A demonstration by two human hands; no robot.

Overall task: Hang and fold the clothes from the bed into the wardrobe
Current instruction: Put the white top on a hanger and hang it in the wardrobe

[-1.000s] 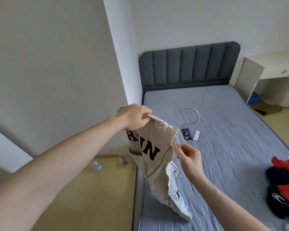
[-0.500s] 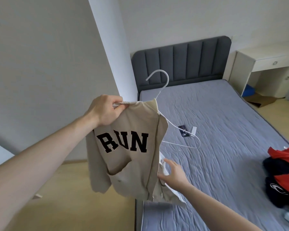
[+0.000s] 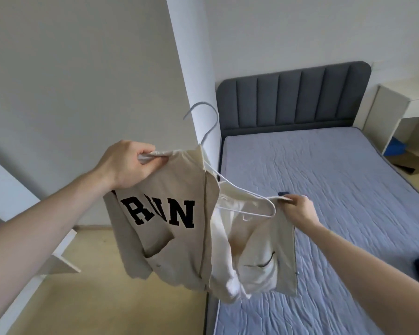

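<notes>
Head view: your left hand [image 3: 128, 165] grips one shoulder of the beige zip jacket printed RUN [image 3: 169, 218] on the thin white wire hanger [image 3: 242, 189]; your right hand [image 3: 298, 209] pinches the other shoulder edge, spreading it above the near left corner of the grey-sheeted bed [image 3: 324, 189].

Both bare arms reach forward, left hand [image 3: 128, 163] raised higher with fingers curled tight round a bunched jacket [image 3: 169, 228] shoulder, right hand [image 3: 298, 209] lower, pinching the other shoulder edge.
</notes>
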